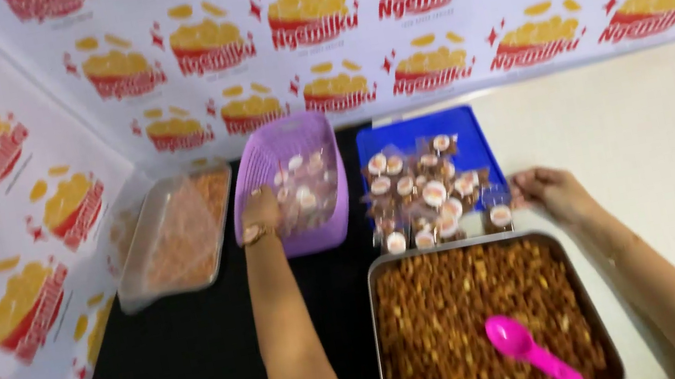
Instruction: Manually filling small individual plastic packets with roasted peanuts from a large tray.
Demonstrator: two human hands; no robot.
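My left hand [260, 209] reaches into a purple plastic basket [319, 137] that holds several small clear packets with round labels; whether it grips a packet I cannot tell. My right hand [546, 188] rests at the right edge of a blue tray [401, 130] and pinches a small clear labelled packet [501, 213] from the pile of filled snack packets [423, 193]. In front of me a metal tray [459, 249] is full of brown fried snack pieces [453, 317], with a pink plastic scoop [533, 351] lying in it.
A clear plastic container [172, 239] with orange-brown snack stands at the left on the black table cover [185, 374]. A cream tabletop [673, 149] lies to the right. Printed white banner walls [16, 200] close in the back and left.
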